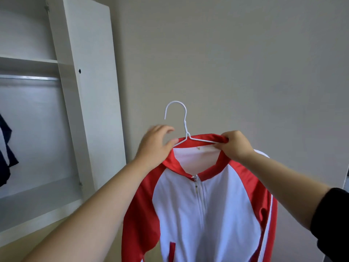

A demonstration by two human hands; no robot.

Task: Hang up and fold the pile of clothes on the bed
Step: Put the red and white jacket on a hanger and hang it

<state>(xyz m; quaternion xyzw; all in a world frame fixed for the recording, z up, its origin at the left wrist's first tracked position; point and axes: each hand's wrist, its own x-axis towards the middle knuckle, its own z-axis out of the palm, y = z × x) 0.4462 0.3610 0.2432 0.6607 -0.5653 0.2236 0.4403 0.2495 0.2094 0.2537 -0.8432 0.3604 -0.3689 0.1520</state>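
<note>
- The right hand (234, 146) pinches the red collar (200, 138) and the right arm of the white wire hanger (185, 123) together, fingers curled tight.
- The left hand (154, 146) is blurred; its thumb lies on the hanger's left arm at the collar and its fingers curve loosely above. I cannot tell if it grips.
- The red and white jacket (217, 214) hangs from the hanger between and below both hands, its zip (197, 188) closed.
- The hook rises above the hands, against the bare wall (245, 63).
- Left of the left hand stands an open white wardrobe (85, 91) with a metal rail (28, 78).
- A dark garment (5, 148) hangs at its far left.
</note>
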